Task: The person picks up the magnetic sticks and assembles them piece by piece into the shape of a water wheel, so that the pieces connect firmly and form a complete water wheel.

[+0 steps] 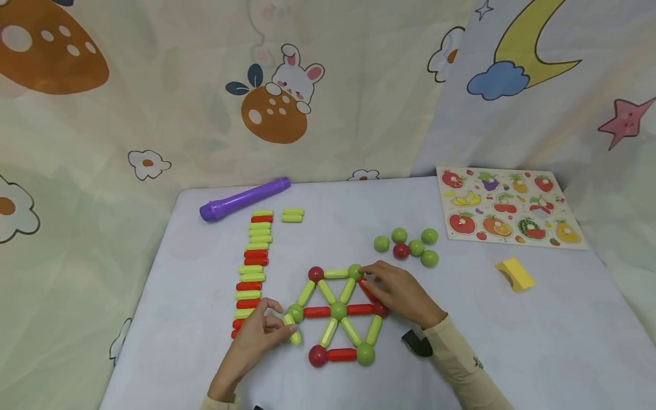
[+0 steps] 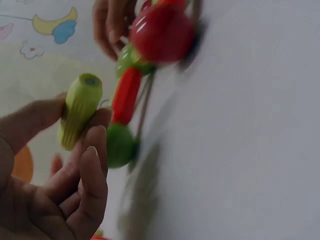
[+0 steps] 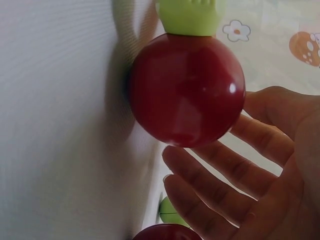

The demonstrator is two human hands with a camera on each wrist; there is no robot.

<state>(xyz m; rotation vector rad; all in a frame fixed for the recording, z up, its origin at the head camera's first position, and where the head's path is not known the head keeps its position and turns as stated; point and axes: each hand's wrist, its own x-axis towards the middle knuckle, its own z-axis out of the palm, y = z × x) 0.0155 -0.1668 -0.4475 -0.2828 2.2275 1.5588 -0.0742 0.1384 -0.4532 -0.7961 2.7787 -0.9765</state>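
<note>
We pinch a yellow-green rod (image 2: 82,107) beside a ball-and-rod frame (image 1: 338,311).
Our left hand (image 1: 256,335) grips it; our right hand (image 1: 403,291), fingers loosely extended, rests at a green ball (image 1: 355,271).

Stick column (image 1: 251,277) left of ball-and-stick frame (image 1: 338,311)

The left hand (image 1: 258,330) and its pinched stick (image 1: 293,330) block the gap between the row of sticks (image 1: 249,286) and the wheel of sticks and balls (image 1: 338,310); above them a lane stays passable. The right hand (image 1: 400,290) obstructs the wheel's upper right, near the loose balls (image 1: 416,247). A hand could pass between those balls and the yellow block (image 1: 516,274).
</note>
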